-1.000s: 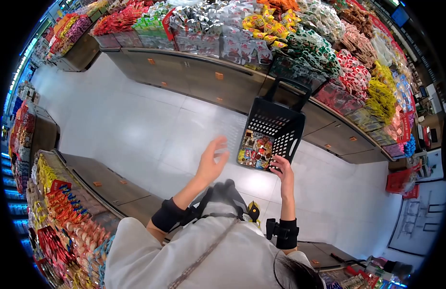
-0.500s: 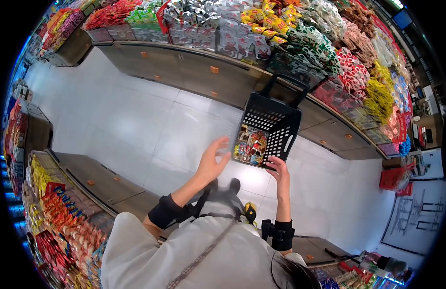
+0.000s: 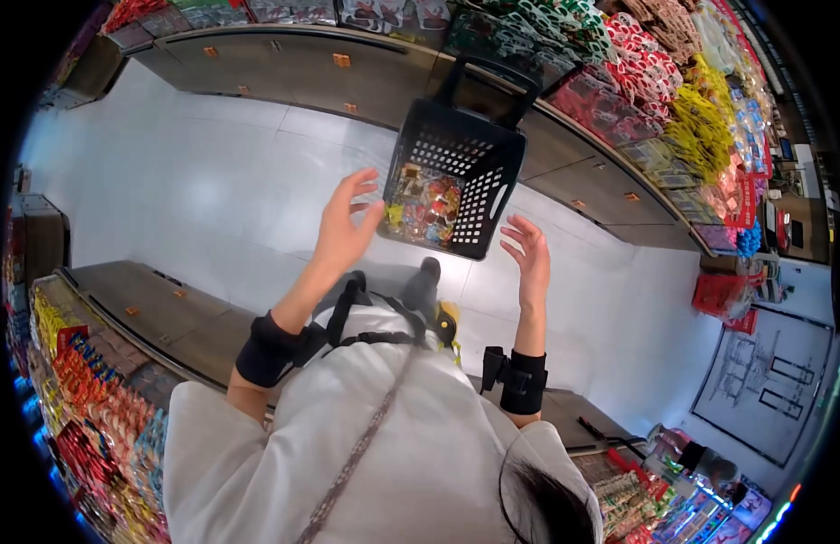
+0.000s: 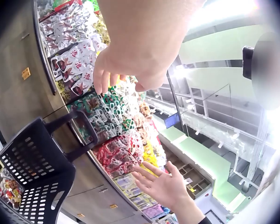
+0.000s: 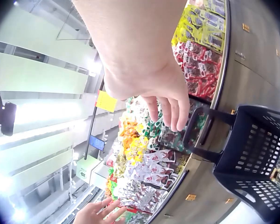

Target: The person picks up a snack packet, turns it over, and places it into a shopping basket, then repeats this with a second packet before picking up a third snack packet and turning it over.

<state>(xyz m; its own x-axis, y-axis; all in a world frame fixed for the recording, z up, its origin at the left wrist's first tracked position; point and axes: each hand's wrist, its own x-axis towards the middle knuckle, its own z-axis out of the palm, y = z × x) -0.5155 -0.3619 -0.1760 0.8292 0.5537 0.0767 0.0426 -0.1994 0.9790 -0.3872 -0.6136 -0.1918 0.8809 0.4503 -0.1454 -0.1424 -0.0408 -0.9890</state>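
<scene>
By the counter (image 3: 288,71), the basket (image 3: 452,122) of packets (image 3: 424,204) stands just beyond the empty, parted left hand (image 3: 345,222) and right hand (image 3: 529,254), seemingly between steps; gripping it would call for reaching forward.

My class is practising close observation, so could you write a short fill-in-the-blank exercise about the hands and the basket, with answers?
1. Packaged snacks lie inside the shopping basket, whose walls are pierced by many ____.
2. In the head view, the basket is to the ____ of the left hand.
3. The right hand is holding ____.
4. The right forearm's armband is coloured ____.

Missing words: holes; right; nothing; black.
</scene>
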